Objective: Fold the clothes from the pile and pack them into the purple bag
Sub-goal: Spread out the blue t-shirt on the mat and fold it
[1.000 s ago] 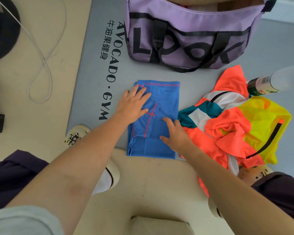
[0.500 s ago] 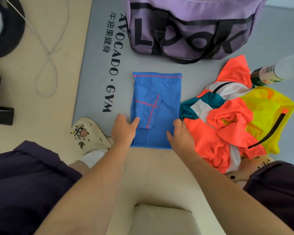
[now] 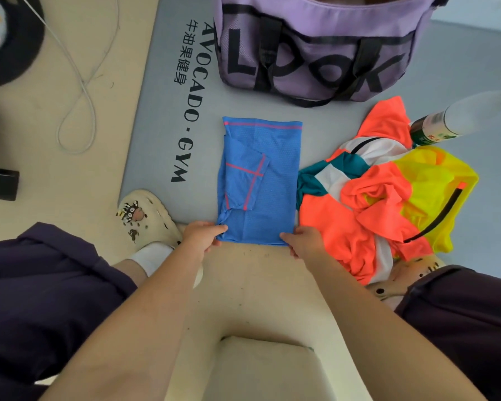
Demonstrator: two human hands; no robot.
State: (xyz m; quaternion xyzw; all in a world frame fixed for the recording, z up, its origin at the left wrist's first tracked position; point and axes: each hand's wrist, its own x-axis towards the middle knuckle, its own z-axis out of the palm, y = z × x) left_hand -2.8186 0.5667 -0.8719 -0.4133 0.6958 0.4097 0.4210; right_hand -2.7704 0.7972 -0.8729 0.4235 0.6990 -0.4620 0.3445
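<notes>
Head view: the left hand (image 3: 200,238) pinches the near left corner of the folded blue shirt (image 3: 268,183), thumb and fingers closed on the fabric; the right hand (image 3: 303,241) pinches the near right corner the same way. The shirt lies flat on the grey mat (image 3: 168,68), printed "AVOCADO·GYM" with Chinese characters, its near edge at the mat's edge. At 12 o'clock stands the purple bag (image 3: 315,53), lettered "LOOK". At 3 o'clock, touching the shirt, lies the pile of clothes (image 3: 388,198). Bare mat separates shirt and bag.
</notes>
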